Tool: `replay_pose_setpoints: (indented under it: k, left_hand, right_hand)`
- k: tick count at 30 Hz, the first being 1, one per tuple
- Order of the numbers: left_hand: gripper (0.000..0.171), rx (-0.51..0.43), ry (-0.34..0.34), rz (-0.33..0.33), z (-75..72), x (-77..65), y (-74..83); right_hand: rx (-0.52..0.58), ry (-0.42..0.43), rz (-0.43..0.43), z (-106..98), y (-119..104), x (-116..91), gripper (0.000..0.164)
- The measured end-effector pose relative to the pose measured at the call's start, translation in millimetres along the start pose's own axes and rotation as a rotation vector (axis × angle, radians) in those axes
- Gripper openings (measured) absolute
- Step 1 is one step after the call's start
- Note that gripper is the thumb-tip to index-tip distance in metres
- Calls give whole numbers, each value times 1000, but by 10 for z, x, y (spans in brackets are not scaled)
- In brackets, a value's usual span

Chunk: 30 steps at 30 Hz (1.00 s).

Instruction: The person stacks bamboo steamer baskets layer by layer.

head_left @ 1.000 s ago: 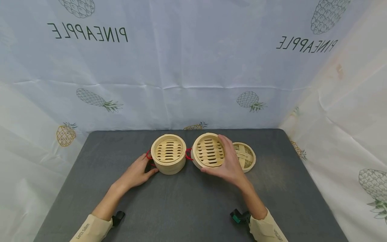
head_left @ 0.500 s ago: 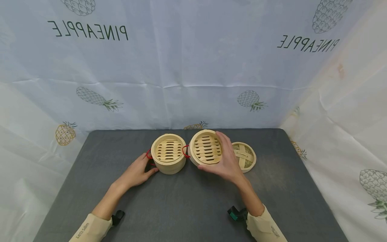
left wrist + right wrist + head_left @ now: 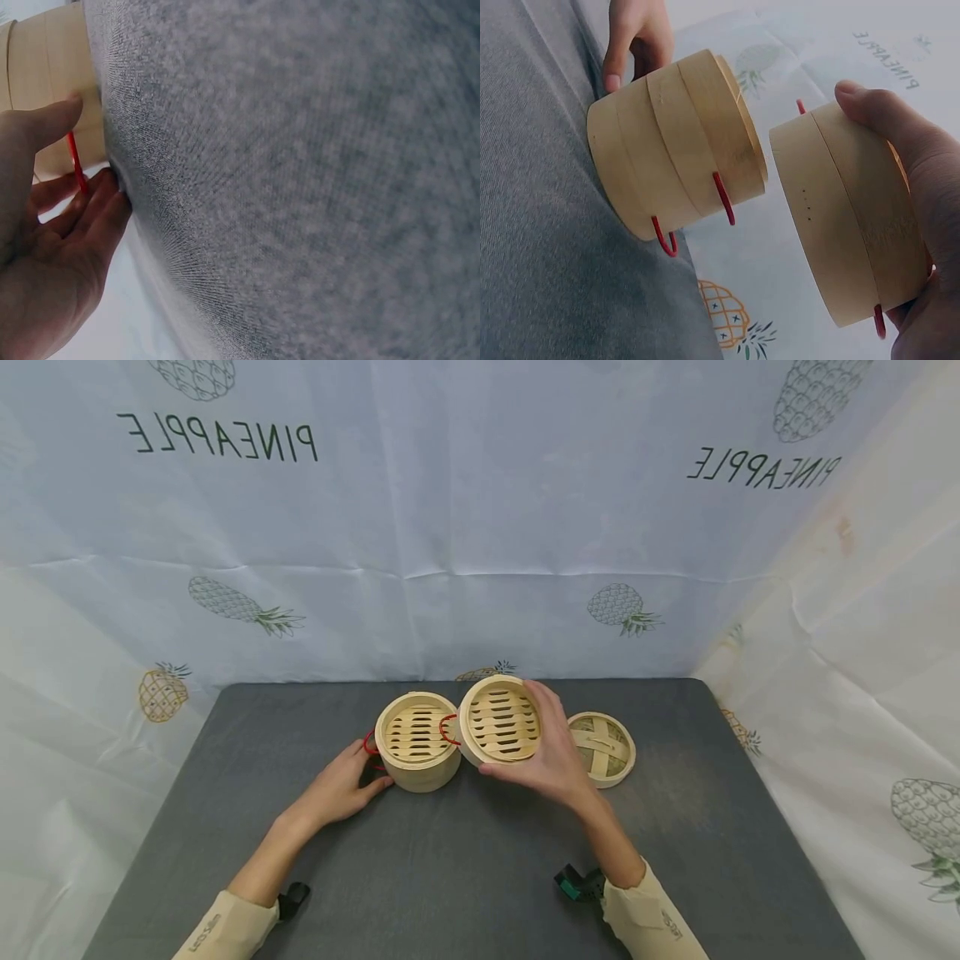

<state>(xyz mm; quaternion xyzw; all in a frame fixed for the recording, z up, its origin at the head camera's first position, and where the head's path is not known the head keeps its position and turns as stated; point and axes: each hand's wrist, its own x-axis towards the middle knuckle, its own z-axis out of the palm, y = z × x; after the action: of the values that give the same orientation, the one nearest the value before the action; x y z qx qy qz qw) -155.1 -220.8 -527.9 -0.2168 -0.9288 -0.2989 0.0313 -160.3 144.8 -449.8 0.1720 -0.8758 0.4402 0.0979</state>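
Note:
A bamboo steamer stack (image 3: 417, 740) with red loop handles stands on the grey table (image 3: 465, 860). My left hand (image 3: 347, 781) rests against its left side, thumb and fingers touching the wall (image 3: 60, 90) by a red loop (image 3: 76, 161). My right hand (image 3: 551, 752) grips a second bamboo steamer tier (image 3: 498, 720) by its rim and holds it lifted, tilted, just right of the stack. In the right wrist view the held tier (image 3: 847, 225) hangs clear of the stack (image 3: 675, 150). A woven steamer lid (image 3: 603, 747) lies on the table to the right.
A pineapple-print cloth (image 3: 465, 527) hangs behind and at both sides of the table. Small dark devices sit at my wrists (image 3: 576, 885). Bare grey tabletop stretches in front of the steamers.
My right hand has lifted the second tier and carried it left and up, closer to the stack. The lid behind it now shows more. The left hand has stayed put.

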Motion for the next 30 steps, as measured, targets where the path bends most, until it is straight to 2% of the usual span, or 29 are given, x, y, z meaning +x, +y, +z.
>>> replay_pose_setpoints:
  k: [2,5,8,9,12,13,14,16,17,19,22,24,26,29,30]
  left_hand:
    - [66,4,-3,16,27,3,-66]
    - [65,9,30,38,131,1,-233]
    - [65,19,41,46,180,1,-321]
    - [65,6,40,35,176,-1,-314]
    - [65,11,-11,1,59,6,-144]
    - [64,10,-8,0,48,4,-124]
    - [64,21,0,12,71,3,-161]
    - [64,28,-6,25,35,8,-102]
    - [64,37,6,42,76,8,-167]
    - [66,37,23,64,89,7,-186]
    - [66,31,-5,23,42,8,-103]
    - [67,20,-31,-20,-35,4,23]
    - [67,25,-49,-48,-51,3,55]
    - [65,28,-39,-38,-58,3,70]
    - [64,26,-20,-21,-21,0,15]
  right_hand:
    - [12,-3,-4,9,-23,14,131]
    - [20,-11,-7,29,-49,34,132]
    - [24,-16,-9,55,-72,57,132]
    - [25,-18,-8,65,-79,67,132]
    - [35,-24,-15,90,-99,96,132]
    - [35,-26,-16,98,-106,103,132]
    - [35,-27,-17,104,-114,110,133]
    - [39,-31,-24,115,-130,123,133]
    - [38,-32,-27,120,-138,127,133]
    - [31,-33,-38,130,-160,141,133]
    - [23,-38,-52,144,-186,165,133]
    - [24,-41,-61,156,-200,181,133]
    - [29,-47,-64,173,-209,197,133]
    - [36,-53,-78,206,-222,218,132]
    - [36,-54,-84,218,-226,223,132]
